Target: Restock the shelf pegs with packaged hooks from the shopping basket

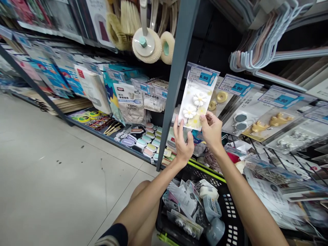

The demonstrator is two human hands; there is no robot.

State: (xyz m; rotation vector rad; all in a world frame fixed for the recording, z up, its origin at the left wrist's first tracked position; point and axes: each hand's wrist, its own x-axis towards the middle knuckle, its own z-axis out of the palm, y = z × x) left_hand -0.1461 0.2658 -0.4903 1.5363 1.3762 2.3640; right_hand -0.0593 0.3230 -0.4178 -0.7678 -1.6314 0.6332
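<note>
A flat packet of white daisy-shaped hooks [200, 99] hangs on the rack under a 6.90 price tag [204, 77]. My right hand [212, 129] pinches its lower right corner, thumb in front and the other fingers partly hidden behind. At its lower left corner is my left hand [183, 145], with fingers spread and fingertips at the card's edge; whether they press on it I cannot tell. Beside the packet hang similar cards, with yellow round hooks [221, 96], grey hexagon hooks [240, 122] and gold animal-shaped hooks [271, 123].
Below my arms stands a black shopping basket [232, 225] with a green rim, holding several packets and a blue plastic basket [212, 208]. A grey shelf post [176, 73] rises left of the packet. Hangers [269, 41] stick out at upper right. Brushes [147, 44] hang at upper left.
</note>
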